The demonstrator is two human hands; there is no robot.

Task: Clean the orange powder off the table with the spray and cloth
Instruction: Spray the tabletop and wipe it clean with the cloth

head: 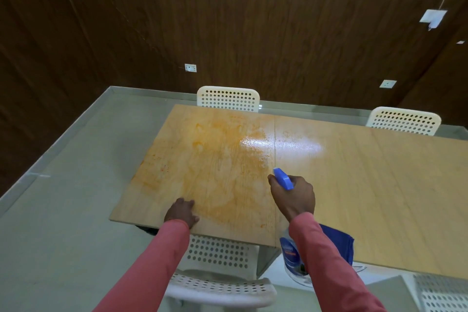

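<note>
Right hand (293, 196) clenched around spray bottle (283, 179), nozzle aimed forward-left over orange powder (215, 159). Left hand (181, 213) flat and relaxed on table (379, 185), just left of the powder. Risk: overspraying, spreading wet powder wider. Blue cloth (339, 240) behind right wrist, untouched.

- We see the surface (354, 185) as pale wood-grain laminate, smooth, glossy enough to throw a white glare near its middle seam.
- We see the orange powder (215, 159) lying in a dull, smeared, patchy film over that sheen.
- We see the spray bottle (291, 253) in clear plastic with a glossy label, its trigger head in blue plastic.
- We see the cloth (339, 240), blue, soft and matt.
- We see the chairs (228, 99) in white perforated plastic.
- We see the wall (228, 20) in dark wood-grain panelling.
- We see the sleeves (152, 261) in pink matt fabric.
</note>
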